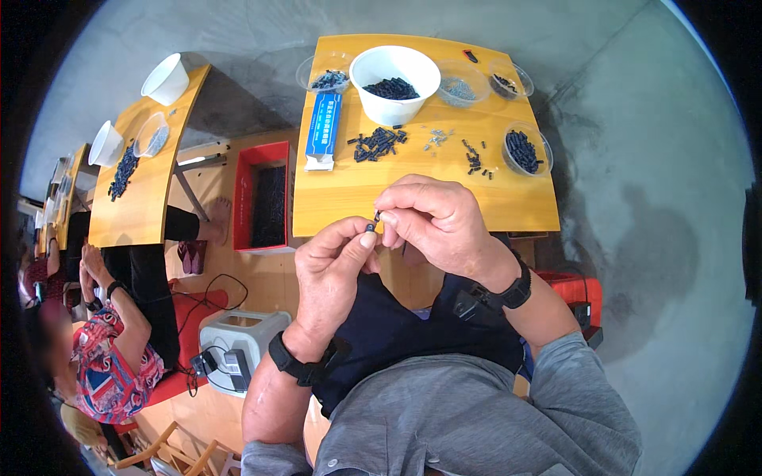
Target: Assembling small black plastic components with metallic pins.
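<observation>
Just past the near edge of the yellow table (429,186), my two hands meet above my lap. My left hand (327,266) pinches a small black cylindrical piece (371,228) between thumb and forefinger. Close above it, the thumb and forefinger of my right hand (438,218) are pressed together on a tiny dark part (378,215), whose kind is too small to tell. The two parts are touching or nearly so. On the table beyond lie a heap of short black cylinders (378,144), a few small silver bits (437,139) and some smaller black pieces (475,159).
A white tub (389,113) holding black pieces stands at the back, between clear bowls of small parts. Another clear bowl (547,164) sits at the right edge. A blue box (323,131) lies left. Beside the table is a red bin (244,198); another person (111,349) sits far left.
</observation>
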`<state>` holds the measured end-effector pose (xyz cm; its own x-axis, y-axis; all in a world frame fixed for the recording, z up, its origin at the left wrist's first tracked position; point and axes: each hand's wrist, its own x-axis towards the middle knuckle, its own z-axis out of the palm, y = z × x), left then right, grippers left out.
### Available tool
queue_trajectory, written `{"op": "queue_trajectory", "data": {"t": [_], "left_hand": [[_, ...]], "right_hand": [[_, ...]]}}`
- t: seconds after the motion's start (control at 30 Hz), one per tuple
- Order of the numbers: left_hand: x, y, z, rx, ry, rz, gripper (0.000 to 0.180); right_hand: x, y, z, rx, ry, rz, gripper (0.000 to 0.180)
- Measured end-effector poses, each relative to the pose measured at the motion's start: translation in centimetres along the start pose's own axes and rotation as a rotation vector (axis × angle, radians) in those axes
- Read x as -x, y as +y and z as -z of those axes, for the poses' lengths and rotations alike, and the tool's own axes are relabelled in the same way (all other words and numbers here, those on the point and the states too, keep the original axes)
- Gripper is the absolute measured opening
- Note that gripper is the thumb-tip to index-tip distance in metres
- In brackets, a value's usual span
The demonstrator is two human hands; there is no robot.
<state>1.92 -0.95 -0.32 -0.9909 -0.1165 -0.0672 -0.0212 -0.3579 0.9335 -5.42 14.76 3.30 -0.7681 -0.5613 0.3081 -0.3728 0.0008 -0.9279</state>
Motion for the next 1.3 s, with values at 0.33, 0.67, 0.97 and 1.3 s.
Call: {"op": "queue_trajectory", "data": {"t": [0.33,0.67,0.97,1.3], "left_hand": [[-0.1,0.6,-0.1,-0.066,-0.024,0.01,0.011],[-0.1,0.3,0.2,-0.091,-0.016,0.03,0.012],[-0.2,0.6,0.2,-0.095,-0.034,0.057,0.012],[-0.2,0.4,0.0,-0.091,-0.004,0.065,0.01]], "right_hand": [[-0.1,0.3,-0.7,0.03,0.028,0.055,0.01],[-0.2,0.5,-0.4,0.081,-0.042,0.065,0.013],[-0.3,0.9,-0.3,0.127,-0.025,0.137,0.016],[-0.2,1.4,-0.8,0.156,-0.018,0.181,0.01]]}}
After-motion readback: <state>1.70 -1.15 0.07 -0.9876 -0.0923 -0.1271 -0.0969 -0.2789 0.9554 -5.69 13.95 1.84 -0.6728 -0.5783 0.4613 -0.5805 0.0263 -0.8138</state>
